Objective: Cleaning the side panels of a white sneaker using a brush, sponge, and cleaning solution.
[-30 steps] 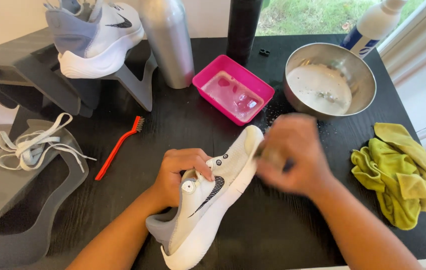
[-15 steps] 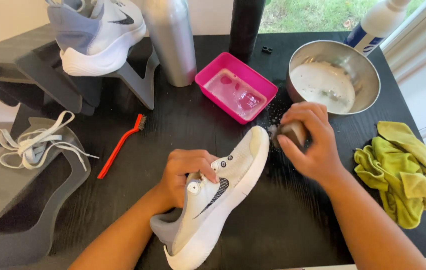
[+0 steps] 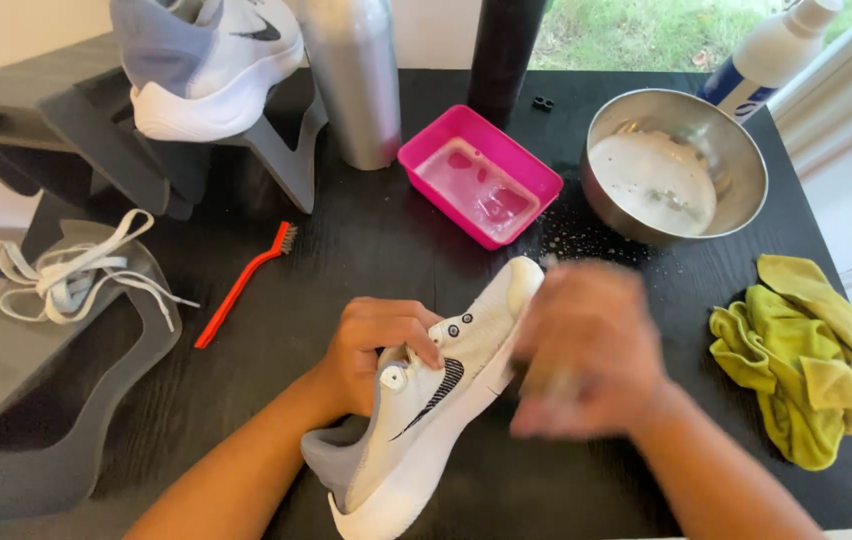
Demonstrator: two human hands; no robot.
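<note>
A white and grey sneaker (image 3: 426, 410) lies on its side on the black table (image 3: 346, 260), toe pointing to the far right. My left hand (image 3: 381, 350) grips its upper near the lace eyelets. My right hand (image 3: 586, 350) is motion-blurred against the sneaker's sole side, closed around a small dark brush that is mostly hidden by the fingers.
A steel bowl of soapy water (image 3: 674, 165) and a pink tray (image 3: 479, 175) stand behind the sneaker. A green cloth (image 3: 806, 360) lies right, a red brush (image 3: 243, 283) left. White laces (image 3: 71, 275), a second sneaker (image 3: 211, 60) on a grey stand, a metal bottle (image 3: 354, 80).
My right hand went from the sneaker up toward the bowl with the brush, then came back down to the sneaker's side. The left hand kept hold of the sneaker.
</note>
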